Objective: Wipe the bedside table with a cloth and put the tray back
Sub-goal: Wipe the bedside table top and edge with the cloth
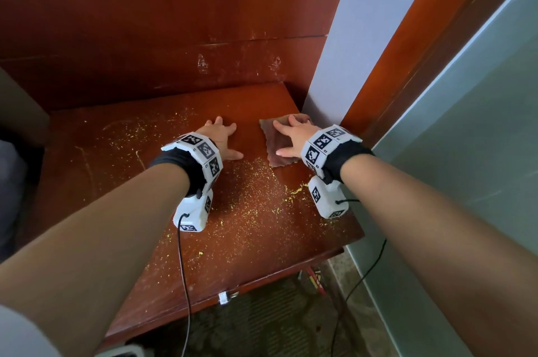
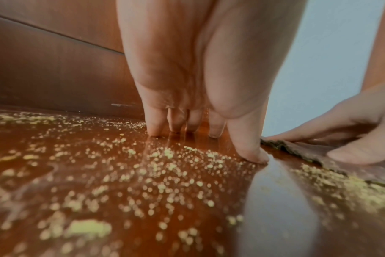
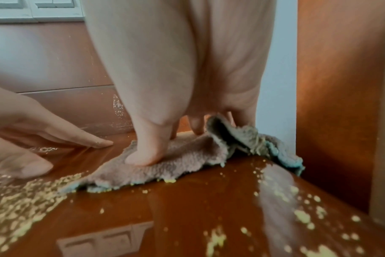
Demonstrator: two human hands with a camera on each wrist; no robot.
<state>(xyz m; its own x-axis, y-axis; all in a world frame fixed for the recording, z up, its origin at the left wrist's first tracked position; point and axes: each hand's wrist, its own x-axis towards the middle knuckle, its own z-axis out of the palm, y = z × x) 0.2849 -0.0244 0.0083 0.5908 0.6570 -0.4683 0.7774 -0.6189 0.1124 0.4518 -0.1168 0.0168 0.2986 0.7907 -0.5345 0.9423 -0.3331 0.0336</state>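
The bedside table (image 1: 125,153) is red-brown polished wood, strewn with yellow crumbs (image 1: 256,199). A brownish cloth (image 1: 276,147) lies flat near its back right corner. My right hand (image 1: 291,135) presses on the cloth with straight, spread fingers; in the right wrist view the thumb (image 3: 143,156) pushes into the cloth (image 3: 187,161), whose far edge is rucked up. My left hand (image 1: 222,135) rests flat on the bare wood just left of the cloth, fingers spread (image 2: 176,125). No tray is in view.
A wooden wall panel (image 1: 174,51) rises behind the table, and a pale wall corner (image 1: 349,36) stands right beside the cloth. A frosted glass panel (image 1: 465,124) runs along the right. A drawer knob (image 1: 224,297) sits under the front edge, above patterned floor.
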